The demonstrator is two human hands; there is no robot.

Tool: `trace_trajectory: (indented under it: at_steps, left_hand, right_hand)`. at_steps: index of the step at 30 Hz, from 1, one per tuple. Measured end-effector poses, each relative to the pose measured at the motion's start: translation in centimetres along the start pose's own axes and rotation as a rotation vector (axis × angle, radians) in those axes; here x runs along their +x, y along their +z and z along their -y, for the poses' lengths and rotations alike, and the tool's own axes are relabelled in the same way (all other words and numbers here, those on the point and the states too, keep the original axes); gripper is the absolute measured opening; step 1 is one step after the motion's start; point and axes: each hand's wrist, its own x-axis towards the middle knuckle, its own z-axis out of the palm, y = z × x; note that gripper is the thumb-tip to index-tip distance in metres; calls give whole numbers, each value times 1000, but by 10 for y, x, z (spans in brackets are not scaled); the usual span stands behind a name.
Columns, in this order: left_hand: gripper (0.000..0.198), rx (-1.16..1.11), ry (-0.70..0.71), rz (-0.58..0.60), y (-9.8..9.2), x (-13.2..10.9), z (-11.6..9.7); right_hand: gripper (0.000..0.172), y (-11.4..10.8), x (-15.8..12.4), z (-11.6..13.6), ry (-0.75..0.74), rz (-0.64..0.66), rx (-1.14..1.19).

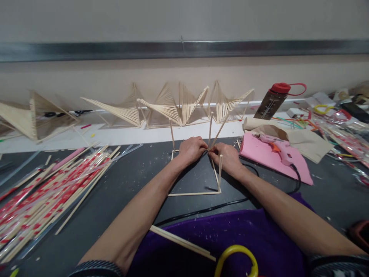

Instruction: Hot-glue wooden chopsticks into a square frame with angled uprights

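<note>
A square frame of thin wooden sticks (196,194) lies on the dark table, with upright sticks at its corners. At its far right corner, my left hand (191,151) pinches the foot of an upright wooden stick (211,127) from the left. My right hand (226,158) closes on the same joint from the right, where a slanting wooden stick (221,130) also meets it. The fingertips almost touch, and they hide the joint itself. Another short upright stick (220,173) stands at the near right corner. A further upright (172,134) rises at the far left corner.
Finished twisted stick models (161,109) line the wall. Packs of sticks (57,196) lie left. At right, a pink glue gun (278,148) rests on pink foam (253,152), near a bottle (271,102). Loose sticks (183,242) and a yellow handle (236,252) lie on purple cloth (245,227).
</note>
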Motion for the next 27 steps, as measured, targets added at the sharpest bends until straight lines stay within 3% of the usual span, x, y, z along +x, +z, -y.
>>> trace_trajectory:
  at_steps: [9,14,19,23,27]
  left_hand:
    - [25,-4,-7,6,-6,-1,0]
    - [23,-48,-13,2,-6,1,3]
    - [23,-42,-22,5,-7,2,5]
    - [24,-30,-30,33,-10,2,4]
    - [24,-47,-42,44,-13,2,2]
  right_hand:
    - [33,-19,6,-6,-99,91,15]
    - [34,-50,13,-16,-72,13,-24]
    - [28,-81,18,-47,-62,-2,-118]
    - [29,-87,13,-65,-47,-6,46]
    - [42,-78,8,-54,-99,45,268]
